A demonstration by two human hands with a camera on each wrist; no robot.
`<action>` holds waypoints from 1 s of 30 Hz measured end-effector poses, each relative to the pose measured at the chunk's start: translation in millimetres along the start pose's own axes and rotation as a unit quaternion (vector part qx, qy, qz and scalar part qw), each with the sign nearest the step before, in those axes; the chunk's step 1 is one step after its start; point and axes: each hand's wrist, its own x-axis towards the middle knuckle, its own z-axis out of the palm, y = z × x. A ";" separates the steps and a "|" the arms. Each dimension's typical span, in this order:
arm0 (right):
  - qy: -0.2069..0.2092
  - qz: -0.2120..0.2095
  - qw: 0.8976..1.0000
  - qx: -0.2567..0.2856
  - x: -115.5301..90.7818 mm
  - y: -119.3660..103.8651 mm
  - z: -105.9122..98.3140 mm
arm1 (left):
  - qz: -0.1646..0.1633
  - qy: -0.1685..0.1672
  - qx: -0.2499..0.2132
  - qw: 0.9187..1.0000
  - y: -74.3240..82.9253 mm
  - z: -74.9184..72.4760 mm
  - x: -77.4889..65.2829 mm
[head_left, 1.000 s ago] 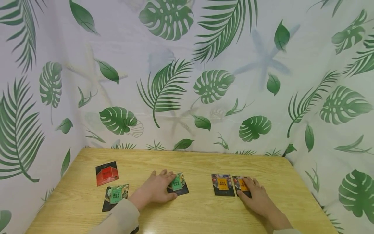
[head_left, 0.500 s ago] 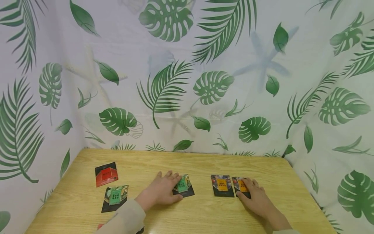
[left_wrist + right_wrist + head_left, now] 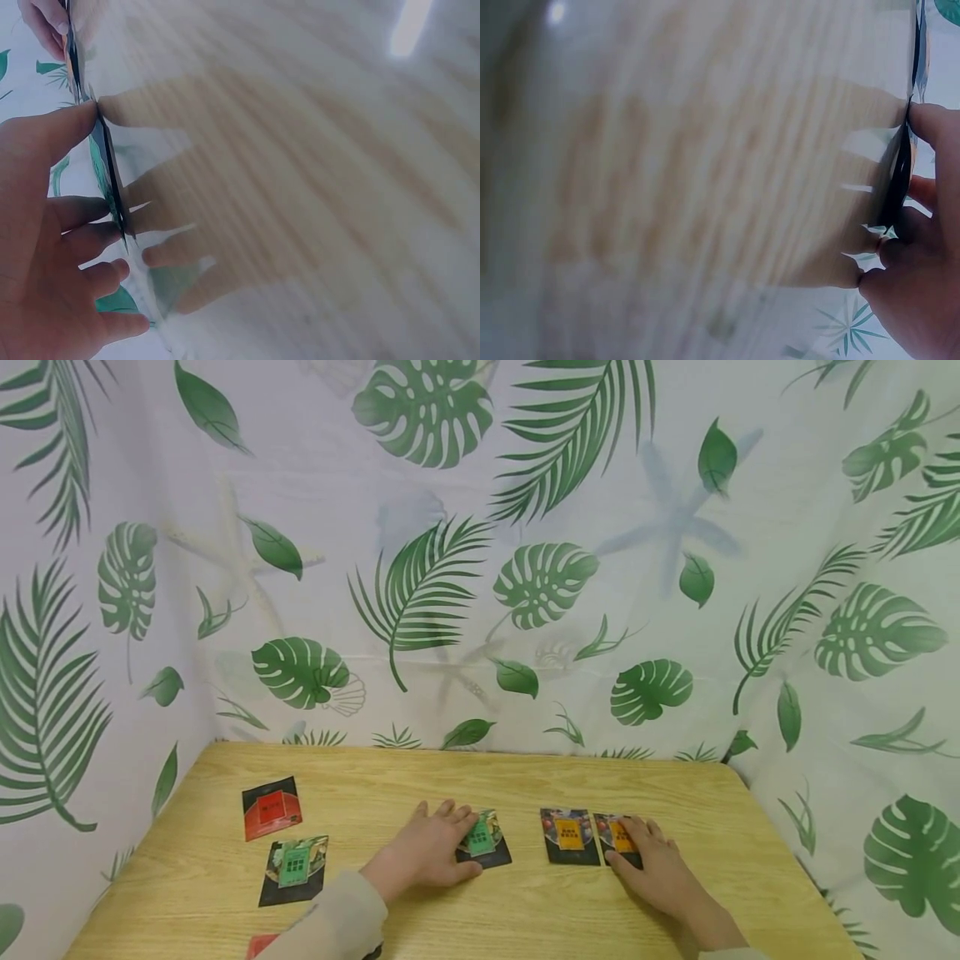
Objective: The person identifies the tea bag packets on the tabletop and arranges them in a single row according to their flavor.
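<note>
In the head view my left hand (image 3: 429,852) rests on a black packet with a green label (image 3: 486,842), covering its left side. The left wrist view shows the thumb and outstretched fingers touching this flat packet at the tabletop. My right hand (image 3: 663,877) lies over the right part of a black packet with an orange label (image 3: 617,835); its thumb and fingers touch the packet. Just left of that sits a matching orange-labelled packet (image 3: 570,837), side by side with only a thin gap.
A red-labelled packet (image 3: 272,810) and another green-labelled one (image 3: 294,870) lie at the left of the wooden table (image 3: 420,768). Part of a red packet (image 3: 260,945) shows beside the left sleeve (image 3: 333,922). Leaf-printed curtains (image 3: 450,568) enclose the back and sides.
My left hand has slid the green-labelled packet rightward along the table, closer to the orange-labelled pair. The sleeve's shift uncovers a red packet at the lower left. The right hand stays in place.
</note>
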 end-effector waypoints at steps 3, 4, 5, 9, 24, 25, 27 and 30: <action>0.001 0.001 1.000 -0.002 0.3 -0.2 -0.3 | 0.001 -0.002 -0.002 1.000 1.2 1.8 3.6; 0.001 0.001 1.000 -0.003 0.3 -0.3 -0.4 | 0.001 -0.002 -0.001 1.000 1.7 2.2 4.8; 0.001 0.001 1.000 -0.003 0.4 -0.4 -0.6 | 0.003 -0.003 -0.001 1.000 2.4 2.3 5.9; 0.001 -0.001 1.000 -0.003 0.2 -1.0 -1.1 | 0.006 -0.007 -0.002 1.000 6.0 0.8 8.0; -0.003 -0.008 1.000 0.022 -2.6 1.7 0.2 | 0.013 -0.009 -0.013 1.000 14.1 -0.8 18.0; -0.002 -0.007 1.000 0.023 -2.2 2.4 0.7 | 0.013 -0.009 -0.013 1.000 14.5 -0.3 19.4; -0.001 -0.005 1.000 0.026 -2.3 2.7 0.8 | 0.014 -0.009 -0.010 1.000 15.1 0.4 22.3; -0.002 -0.007 1.000 0.021 -1.6 4.2 1.8 | 0.015 -0.008 -0.006 1.000 15.9 1.5 26.2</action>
